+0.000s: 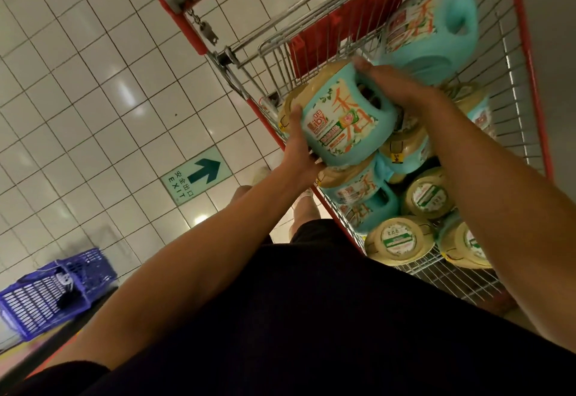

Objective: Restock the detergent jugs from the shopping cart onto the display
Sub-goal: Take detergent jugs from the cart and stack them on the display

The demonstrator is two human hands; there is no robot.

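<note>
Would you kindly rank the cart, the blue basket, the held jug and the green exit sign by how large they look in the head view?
1. cart
2. held jug and blue basket: they look alike, and the jug is nearer the camera, so unranked
3. exit sign

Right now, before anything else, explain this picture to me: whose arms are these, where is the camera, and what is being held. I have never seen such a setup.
There is no machine. A person wears one camera on the head, looking down, so the two bare arms are their own. The left hand and right hand together grip one teal detergent jug above a wire shopping cart, which holds more jugs of the same kind. On the tiled floor are a green exit sign and, farther left, a blue basket.
</note>
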